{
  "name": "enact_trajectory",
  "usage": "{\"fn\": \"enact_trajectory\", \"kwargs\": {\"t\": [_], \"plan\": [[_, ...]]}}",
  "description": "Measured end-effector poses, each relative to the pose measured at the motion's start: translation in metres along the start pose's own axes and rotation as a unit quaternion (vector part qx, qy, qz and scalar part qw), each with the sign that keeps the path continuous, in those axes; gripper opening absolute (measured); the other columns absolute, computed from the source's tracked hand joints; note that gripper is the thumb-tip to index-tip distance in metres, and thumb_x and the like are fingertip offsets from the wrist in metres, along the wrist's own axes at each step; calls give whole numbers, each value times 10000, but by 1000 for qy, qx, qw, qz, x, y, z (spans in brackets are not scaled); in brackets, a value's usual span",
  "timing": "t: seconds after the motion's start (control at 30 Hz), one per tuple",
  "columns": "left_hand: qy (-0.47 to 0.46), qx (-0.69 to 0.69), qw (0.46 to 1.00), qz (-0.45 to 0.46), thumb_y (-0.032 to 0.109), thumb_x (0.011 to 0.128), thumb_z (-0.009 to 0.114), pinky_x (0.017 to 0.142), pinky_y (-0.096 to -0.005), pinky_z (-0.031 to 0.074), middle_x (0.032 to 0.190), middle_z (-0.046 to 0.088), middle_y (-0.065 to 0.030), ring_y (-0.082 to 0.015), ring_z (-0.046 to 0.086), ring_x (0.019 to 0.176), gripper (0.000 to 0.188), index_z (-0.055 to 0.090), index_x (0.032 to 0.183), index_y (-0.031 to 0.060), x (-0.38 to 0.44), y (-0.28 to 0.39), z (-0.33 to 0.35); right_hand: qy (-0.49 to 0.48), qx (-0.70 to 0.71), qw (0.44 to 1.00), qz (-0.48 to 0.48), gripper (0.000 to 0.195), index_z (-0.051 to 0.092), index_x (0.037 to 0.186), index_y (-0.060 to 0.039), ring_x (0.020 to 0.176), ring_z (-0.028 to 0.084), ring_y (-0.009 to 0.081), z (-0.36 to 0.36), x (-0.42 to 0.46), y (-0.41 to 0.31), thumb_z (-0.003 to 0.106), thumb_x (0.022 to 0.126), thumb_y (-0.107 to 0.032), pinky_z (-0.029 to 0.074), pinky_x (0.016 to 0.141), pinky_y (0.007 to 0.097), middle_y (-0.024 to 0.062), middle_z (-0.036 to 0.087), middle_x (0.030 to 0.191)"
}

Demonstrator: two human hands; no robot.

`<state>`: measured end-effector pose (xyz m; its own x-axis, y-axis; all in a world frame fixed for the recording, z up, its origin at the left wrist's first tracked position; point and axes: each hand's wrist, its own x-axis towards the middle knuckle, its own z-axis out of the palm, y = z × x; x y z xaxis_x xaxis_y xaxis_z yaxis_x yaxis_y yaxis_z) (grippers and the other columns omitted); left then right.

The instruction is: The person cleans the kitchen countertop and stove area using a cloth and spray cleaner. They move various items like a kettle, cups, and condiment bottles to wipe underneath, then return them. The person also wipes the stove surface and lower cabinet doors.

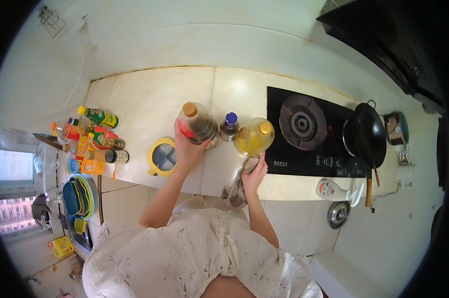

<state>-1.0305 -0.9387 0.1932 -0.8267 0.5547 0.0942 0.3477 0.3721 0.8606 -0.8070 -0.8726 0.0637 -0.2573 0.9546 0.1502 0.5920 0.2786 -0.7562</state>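
Observation:
On the counter before me, my left hand (189, 149) grips a large clear plastic bottle (205, 126) with a tan cap and dark liquid. A brown patterned cloth (237, 190) hangs at the counter's front edge from my right hand (255, 175), whose fingertips reach the lower side of a bottle of yellow oil (251, 139) with a gold cap. Whether those fingers touch the oil bottle I cannot tell. Between the two big bottles stands a small dark bottle with a purple cap (230, 120). Left of my left hand lies a yellow-rimmed round item (152, 158) with a grey centre.
Several sauce bottles (101, 117) lie or stand at the left. A black gas hob (272, 164) at the right bears a wok (373, 130); a white spray bottle (330, 190) lies at its front. Stacked colanders (71, 197) are by the sink, and a range hood (373, 48) hangs upper right.

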Motion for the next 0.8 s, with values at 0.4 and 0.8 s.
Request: {"fn": "enact_trajectory", "kwargs": {"t": [0.4, 0.8], "plan": [[72, -7, 983, 166, 78, 561, 894, 1097, -413, 344, 1431, 330, -219, -339, 377, 1318, 1226, 81, 1477, 27, 164, -35, 20, -13, -16, 998, -66, 798, 343, 1401, -14, 1188, 406, 403, 49, 60, -13, 587, 644, 55, 343, 1045, 456, 207, 451, 1269], [61, -49, 986, 144, 87, 562, 892, 1095, -424, 357, 1450, 298, -190, -347, 351, 1331, 1236, 76, 1490, 93, 250, -36, 49, -32, -46, 995, -79, 882, 401, 1428, -162, 1157, 429, 365, 78, 134, -25, 633, 598, 24, 382, 1025, 422, 160, 452, 1232]]}}
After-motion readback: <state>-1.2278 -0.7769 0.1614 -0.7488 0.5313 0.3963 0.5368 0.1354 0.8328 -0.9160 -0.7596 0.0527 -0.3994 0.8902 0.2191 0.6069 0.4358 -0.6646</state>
